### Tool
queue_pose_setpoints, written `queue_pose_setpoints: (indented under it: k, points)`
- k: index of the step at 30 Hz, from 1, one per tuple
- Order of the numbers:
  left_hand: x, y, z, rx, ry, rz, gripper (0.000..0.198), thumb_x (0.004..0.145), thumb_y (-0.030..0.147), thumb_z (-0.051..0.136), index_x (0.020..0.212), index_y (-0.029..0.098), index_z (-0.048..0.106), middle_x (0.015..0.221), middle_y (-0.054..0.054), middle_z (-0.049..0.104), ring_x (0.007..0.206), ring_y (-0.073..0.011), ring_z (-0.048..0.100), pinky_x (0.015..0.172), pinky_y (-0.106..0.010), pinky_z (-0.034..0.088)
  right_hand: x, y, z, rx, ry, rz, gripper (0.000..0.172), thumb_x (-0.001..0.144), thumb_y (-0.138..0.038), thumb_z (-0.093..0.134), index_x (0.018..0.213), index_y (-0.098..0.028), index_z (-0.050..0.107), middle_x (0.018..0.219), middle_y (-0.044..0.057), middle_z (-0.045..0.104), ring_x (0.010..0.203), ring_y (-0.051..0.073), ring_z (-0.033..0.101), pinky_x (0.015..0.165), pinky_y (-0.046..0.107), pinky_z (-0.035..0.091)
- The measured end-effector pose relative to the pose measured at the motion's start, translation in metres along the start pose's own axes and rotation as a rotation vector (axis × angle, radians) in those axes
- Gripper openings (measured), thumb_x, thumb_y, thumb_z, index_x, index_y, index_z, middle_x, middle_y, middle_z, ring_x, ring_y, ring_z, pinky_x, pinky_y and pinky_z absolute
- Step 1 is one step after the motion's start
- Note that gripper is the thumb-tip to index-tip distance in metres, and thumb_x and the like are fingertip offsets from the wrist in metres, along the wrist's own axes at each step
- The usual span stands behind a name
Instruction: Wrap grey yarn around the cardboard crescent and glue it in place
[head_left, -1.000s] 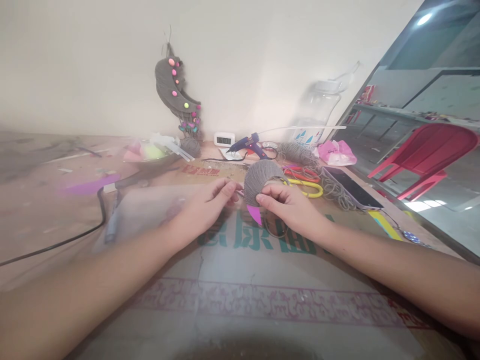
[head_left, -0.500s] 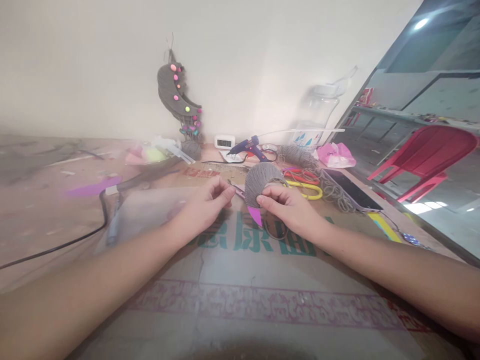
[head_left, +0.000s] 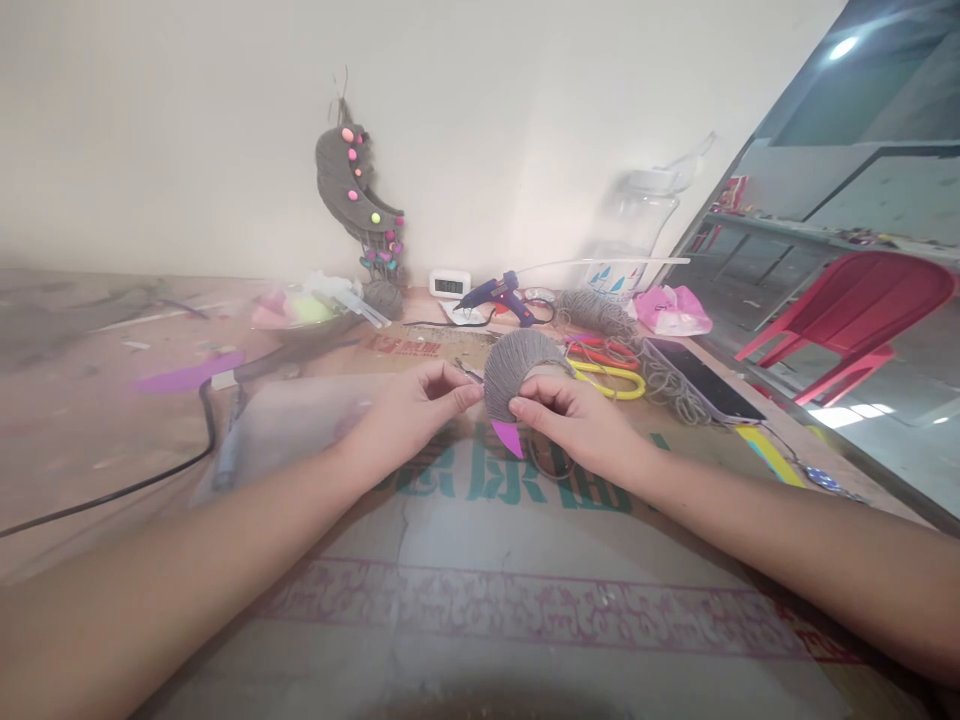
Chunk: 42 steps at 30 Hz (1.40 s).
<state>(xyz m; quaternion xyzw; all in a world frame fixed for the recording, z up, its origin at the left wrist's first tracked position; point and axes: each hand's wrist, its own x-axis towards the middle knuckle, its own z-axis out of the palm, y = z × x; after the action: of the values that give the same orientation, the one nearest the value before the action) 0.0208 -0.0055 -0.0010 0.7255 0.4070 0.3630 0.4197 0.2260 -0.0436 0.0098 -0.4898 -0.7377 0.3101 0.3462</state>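
Note:
My right hand grips a crescent-shaped piece wrapped in grey-brown twine, with a bare pink tip pointing down. My left hand is closed in a pinch at the piece's left edge, fingertips on the twine strand there. Both hands hover over a cardboard sheet with green print. A finished twine crescent with coloured beads leans against the wall behind.
A blue glue gun, a small white clock, loose twine, yellow and red scissors, a phone and a pink bag lie beyond the hands. A black cable runs at left. A red chair stands at right.
The hands and the wrapped piece have shifted slightly left and closer together; my left fingertips now meet the piece's edge.

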Motion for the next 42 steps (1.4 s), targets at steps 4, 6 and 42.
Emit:
queue_pose_setpoints:
  k: [4,6,42]
  points:
    - [0.000,-0.001,0.001,0.006,-0.054,0.002,0.040,0.090,0.052,0.044,0.073,0.020,0.058,0.073,0.000,0.058,0.070,-0.0149,0.052,0.065,-0.027,0.042,0.000,-0.002,0.001,-0.009,-0.014,0.006,0.028,0.088,-0.034,0.054,0.065,-0.018,0.050,0.063,-0.004,0.038,0.057,0.009,0.036,0.053,0.023,0.031]
    - [0.000,-0.001,0.001,0.015,-0.077,0.018,0.041,0.091,0.053,0.041,0.075,0.020,0.059,0.074,-0.001,0.059,0.071,-0.0157,0.053,0.063,-0.026,0.041,-0.001,-0.003,0.002,-0.006,-0.031,0.022,0.028,0.087,-0.034,0.054,0.065,-0.018,0.049,0.061,-0.005,0.038,0.054,0.009,0.036,0.051,0.023,0.031]
    - [-0.005,0.005,-0.001,-0.032,-0.030,-0.090,0.037,0.084,0.056,0.055,0.076,0.020,0.054,0.062,0.005,0.049,0.053,-0.0089,0.040,0.050,-0.021,0.032,0.002,0.005,0.001,0.005,0.077,-0.084,0.023,0.088,-0.037,0.055,0.084,-0.017,0.067,0.085,0.005,0.064,0.076,0.015,0.057,0.066,0.028,0.045]
